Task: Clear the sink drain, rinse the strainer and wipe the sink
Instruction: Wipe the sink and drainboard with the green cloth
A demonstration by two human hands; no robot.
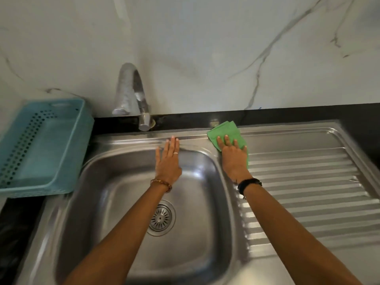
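A steel sink fills the middle of the view, with its round strainer seated in the drain. My right hand lies flat on a folded green cloth, pressing it onto the back corner where the sink rim meets the ridged draining board. My left hand is held flat over the basin's back edge, fingers extended, holding nothing. My left forearm crosses the basin and hides part of the strainer's left side.
A curved steel tap stands on the black counter behind the basin. A light blue perforated plastic basket sits left of the sink. A marble-patterned wall rises behind the counter.
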